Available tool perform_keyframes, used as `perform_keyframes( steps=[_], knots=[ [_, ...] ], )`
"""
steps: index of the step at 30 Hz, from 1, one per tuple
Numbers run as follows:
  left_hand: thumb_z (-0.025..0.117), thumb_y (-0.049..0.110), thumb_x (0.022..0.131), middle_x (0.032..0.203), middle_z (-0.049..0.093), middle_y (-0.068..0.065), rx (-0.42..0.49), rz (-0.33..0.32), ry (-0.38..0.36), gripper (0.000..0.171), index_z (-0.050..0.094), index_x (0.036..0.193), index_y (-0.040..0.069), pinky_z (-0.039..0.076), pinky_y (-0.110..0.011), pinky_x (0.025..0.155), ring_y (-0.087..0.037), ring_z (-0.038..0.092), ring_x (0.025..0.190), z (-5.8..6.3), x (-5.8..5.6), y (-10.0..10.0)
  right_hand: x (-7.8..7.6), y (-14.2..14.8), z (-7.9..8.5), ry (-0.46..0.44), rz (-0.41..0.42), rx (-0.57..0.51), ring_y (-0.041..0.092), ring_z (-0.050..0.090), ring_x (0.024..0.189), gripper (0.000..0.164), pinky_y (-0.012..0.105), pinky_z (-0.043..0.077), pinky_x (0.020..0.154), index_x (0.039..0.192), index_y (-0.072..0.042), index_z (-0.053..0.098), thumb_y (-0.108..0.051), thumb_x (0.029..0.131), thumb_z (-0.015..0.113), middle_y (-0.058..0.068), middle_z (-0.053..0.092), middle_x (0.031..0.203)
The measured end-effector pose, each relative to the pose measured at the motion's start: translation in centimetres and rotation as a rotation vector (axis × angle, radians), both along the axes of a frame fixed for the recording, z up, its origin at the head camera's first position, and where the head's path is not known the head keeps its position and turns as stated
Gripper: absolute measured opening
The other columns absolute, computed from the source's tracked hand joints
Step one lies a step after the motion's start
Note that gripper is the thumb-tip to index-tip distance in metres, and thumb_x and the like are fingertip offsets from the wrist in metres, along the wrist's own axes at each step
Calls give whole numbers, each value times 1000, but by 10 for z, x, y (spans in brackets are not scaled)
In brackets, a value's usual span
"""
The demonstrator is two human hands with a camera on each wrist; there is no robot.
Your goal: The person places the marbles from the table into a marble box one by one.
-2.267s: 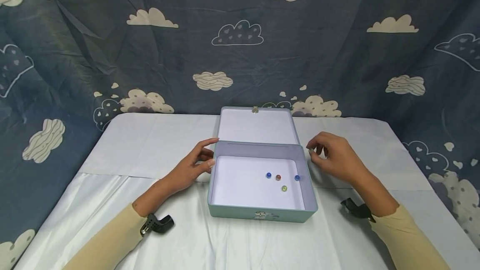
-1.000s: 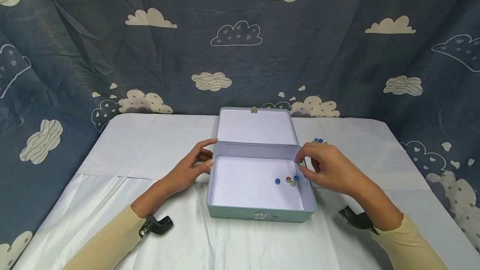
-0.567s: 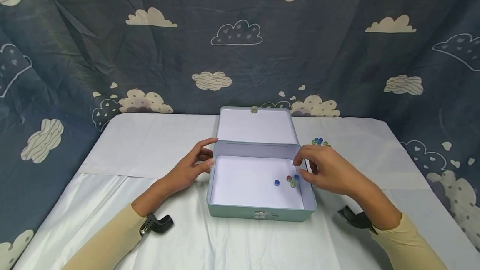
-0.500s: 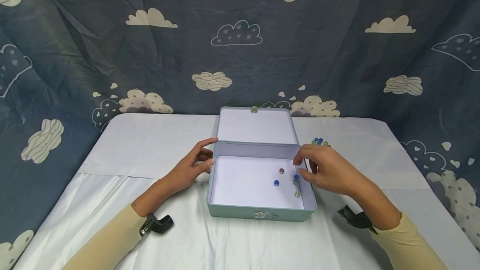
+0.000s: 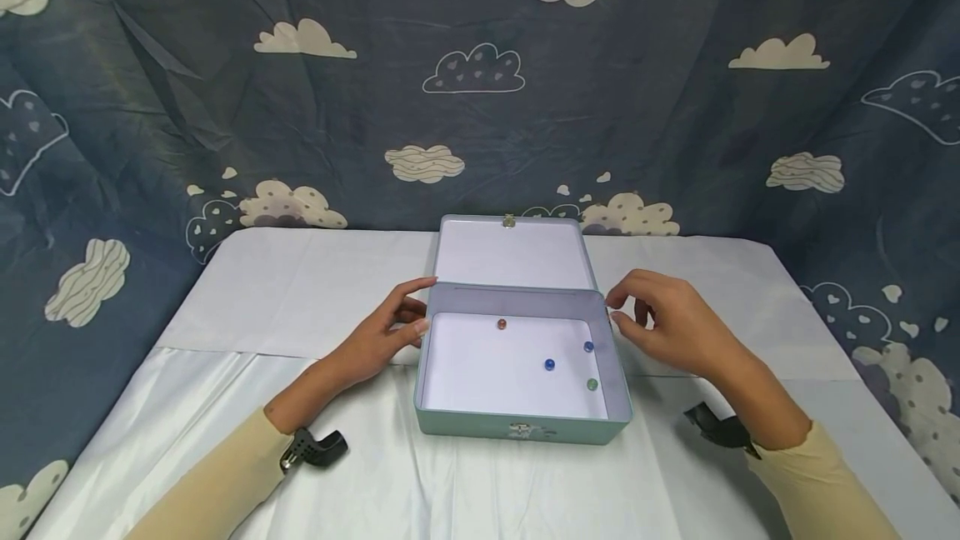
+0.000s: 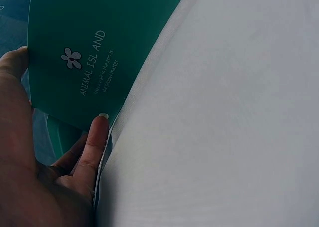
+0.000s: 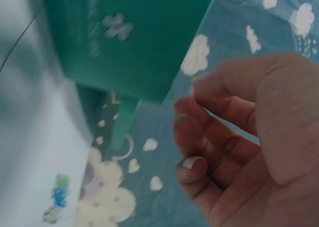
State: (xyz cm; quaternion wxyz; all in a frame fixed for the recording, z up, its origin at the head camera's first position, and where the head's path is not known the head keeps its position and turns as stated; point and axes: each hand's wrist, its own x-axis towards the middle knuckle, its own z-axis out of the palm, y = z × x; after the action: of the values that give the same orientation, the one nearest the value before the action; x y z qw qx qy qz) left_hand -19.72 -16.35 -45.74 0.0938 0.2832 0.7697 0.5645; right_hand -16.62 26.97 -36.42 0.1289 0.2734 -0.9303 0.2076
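Note:
An open pale-green tin box (image 5: 525,428) stands on the white cloth. Inside are a red marble (image 5: 502,324), two blue marbles (image 5: 550,365) and a green marble (image 5: 592,385). My left hand (image 5: 377,333) rests its fingertips against the box's left side, index finger at the back corner. In the left wrist view, printed lettering (image 6: 93,62) shows on that side. My right hand (image 5: 671,325) hovers just outside the right wall, fingers loosely bent and apparently holding nothing. A small cluster of marbles (image 7: 61,196) lies on the cloth in the right wrist view; in the head view the hand hides it.
The box's lid (image 5: 513,252) is folded back flat behind it, with a small metal clasp (image 5: 509,222) at its far edge. White cloth (image 5: 300,290) covers the table. A dark curtain with clouds (image 5: 480,132) hangs behind and around.
My right hand carried a green marble over the right wall, let it go inside, then drew back out to the right. The marbles scattered; the red one rolled to the back. My left hand stayed put.

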Motion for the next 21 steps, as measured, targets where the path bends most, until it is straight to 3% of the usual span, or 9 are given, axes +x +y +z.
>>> perform_keyframes(
  steps=[21],
  knots=[
    [59,24,111,140,54,-20,0,7,-6,61,32,165,35,62,-41,90,-32,62,120,0,0,1,-36,51,-30,-54,-277,20,24,59,80,21,35,49,65,110,-4,77,1,90,75,9,69,108]
  ],
)
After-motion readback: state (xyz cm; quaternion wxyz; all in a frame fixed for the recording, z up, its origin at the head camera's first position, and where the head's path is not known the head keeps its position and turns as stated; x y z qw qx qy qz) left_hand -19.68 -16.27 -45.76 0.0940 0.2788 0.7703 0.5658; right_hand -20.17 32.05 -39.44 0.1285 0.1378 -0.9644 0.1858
